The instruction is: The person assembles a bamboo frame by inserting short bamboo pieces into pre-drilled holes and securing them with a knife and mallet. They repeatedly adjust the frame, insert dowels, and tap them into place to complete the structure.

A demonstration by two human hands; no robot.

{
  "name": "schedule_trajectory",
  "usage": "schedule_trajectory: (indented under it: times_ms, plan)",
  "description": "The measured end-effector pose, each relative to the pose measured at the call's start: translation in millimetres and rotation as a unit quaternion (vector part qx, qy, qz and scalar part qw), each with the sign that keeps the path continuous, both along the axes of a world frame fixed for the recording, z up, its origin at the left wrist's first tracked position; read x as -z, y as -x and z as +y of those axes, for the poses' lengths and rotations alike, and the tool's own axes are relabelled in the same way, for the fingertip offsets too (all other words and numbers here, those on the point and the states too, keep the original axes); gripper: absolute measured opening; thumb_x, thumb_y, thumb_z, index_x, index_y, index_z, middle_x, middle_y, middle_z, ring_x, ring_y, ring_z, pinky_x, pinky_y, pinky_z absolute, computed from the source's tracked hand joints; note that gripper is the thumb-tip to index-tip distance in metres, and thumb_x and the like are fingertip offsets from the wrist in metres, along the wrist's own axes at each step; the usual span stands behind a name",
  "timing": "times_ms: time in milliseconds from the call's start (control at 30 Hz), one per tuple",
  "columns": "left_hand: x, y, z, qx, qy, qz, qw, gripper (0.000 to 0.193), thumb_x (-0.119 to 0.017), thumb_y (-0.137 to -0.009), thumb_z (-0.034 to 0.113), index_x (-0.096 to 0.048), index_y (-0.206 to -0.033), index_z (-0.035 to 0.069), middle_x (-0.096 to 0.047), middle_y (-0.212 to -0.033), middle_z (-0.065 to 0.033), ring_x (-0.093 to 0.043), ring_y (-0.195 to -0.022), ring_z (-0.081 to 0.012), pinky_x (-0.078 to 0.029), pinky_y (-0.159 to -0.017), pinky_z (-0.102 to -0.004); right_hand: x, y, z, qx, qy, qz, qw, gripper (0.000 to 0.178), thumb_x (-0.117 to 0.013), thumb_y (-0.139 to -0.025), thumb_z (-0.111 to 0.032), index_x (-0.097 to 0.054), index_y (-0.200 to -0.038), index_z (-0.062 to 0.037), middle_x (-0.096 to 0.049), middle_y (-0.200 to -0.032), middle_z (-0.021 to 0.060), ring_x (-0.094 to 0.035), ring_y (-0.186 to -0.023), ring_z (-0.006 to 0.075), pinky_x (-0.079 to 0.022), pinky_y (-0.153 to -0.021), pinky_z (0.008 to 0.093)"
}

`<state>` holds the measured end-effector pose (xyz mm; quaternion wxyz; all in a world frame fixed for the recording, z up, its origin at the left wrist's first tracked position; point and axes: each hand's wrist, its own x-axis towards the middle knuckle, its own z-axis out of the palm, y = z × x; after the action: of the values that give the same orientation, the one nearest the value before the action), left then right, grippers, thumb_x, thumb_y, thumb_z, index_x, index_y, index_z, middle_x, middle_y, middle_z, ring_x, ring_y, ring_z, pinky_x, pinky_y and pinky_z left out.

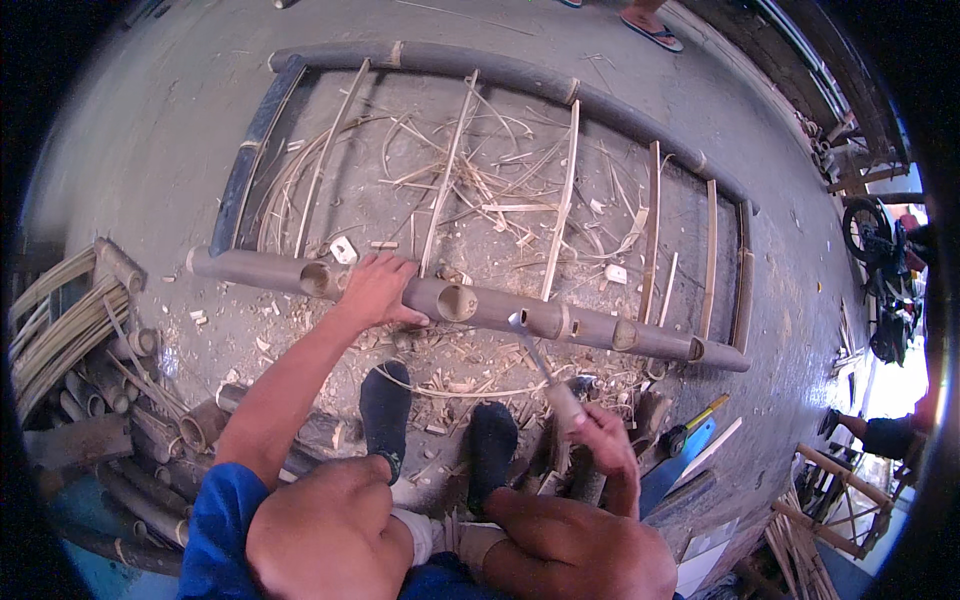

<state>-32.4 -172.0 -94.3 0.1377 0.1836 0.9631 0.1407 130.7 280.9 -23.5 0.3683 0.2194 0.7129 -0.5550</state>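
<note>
A rectangular bamboo frame [600, 110] lies on the floor, with thin split slats [452, 170] running across it. My left hand [378, 290] grips its near bamboo pole [490, 305], fingers over the far side and thumb on the near side. Several round holes and small slots are cut into this pole. In my right hand [600, 438] is a chisel [563, 400] with a wooden handle and a metal blade. Its tip points at the pole, near a small slot right of my left hand; whether it touches cannot be told.
Bamboo strips and shavings [490, 190] litter the floor inside the frame. Cut bamboo pieces [205, 425] and bundled strips [65, 310] pile at left. A saw-like blue tool [680, 465] lies at right. Beyond are a sandalled foot [652, 30], a motorcycle [885, 280] and another person [890, 435].
</note>
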Motion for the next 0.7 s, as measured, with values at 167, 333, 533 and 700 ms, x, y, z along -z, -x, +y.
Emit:
schedule_trajectory:
  times_ms: [167,333,533,700]
  plan:
    - [-15.7,-6.3,-44.5,-0.019,0.045,0.007,0.999,0.097,-0.089,-0.062,0.059,-0.058,-0.143,0.015,-0.056,-0.14,-0.0128,-0.047,-0.136,-0.0325,-0.033,-0.118,-0.0522,28.1,-22.9,-7.5,-0.108,-0.039,-0.011,0.993,0.05,-0.07,-0.097,-0.038,-0.066,-0.125,0.0037,-0.07,-0.107,0.0118,-0.065,-0.101,0.0209,-0.05,-0.095,0.0367]
    - [-25.6,-23.8,-71.2,-0.061,0.094,0.054,0.992,0.089,-0.088,-0.073,0.048,-0.055,-0.145,0.009,-0.059,-0.137,-0.0181,-0.053,-0.131,-0.033,-0.038,-0.114,-0.0498,33.7,2.0,-30.4,-0.251,-0.162,0.117,0.947,0.044,-0.07,-0.095,-0.034,-0.068,-0.119,0.0032,-0.07,-0.113,0.0259,-0.067,-0.106,0.0413,-0.051,-0.097,0.0463]
    - [0.9,-18.3,-78.1,-0.061,0.089,-0.017,0.994,0.09,-0.08,-0.074,0.063,-0.054,-0.148,0.021,-0.061,-0.14,-0.0181,-0.055,-0.131,-0.0369,-0.042,-0.109,-0.0578,39.0,76.3,-56.0,-0.254,-0.35,0.368,0.823,0.051,-0.076,-0.088,-0.035,-0.064,-0.127,-0.0056,-0.057,-0.134,0.0248,-0.054,-0.125,0.0427,-0.047,-0.103,0.0502]
    - [6.0,-15.0,-80.9,-0.047,0.083,0.007,0.995,0.089,-0.083,-0.074,0.056,-0.054,-0.148,0.016,-0.06,-0.14,-0.0216,-0.056,-0.127,-0.0423,-0.045,-0.106,-0.0547,50.1,124.6,-55.2,-0.344,-0.404,0.48,0.698,0.08,-0.084,-0.074,-0.046,-0.054,-0.138,-0.0087,-0.055,-0.132,0.0159,-0.051,-0.125,0.0346,-0.036,-0.11,0.0538]
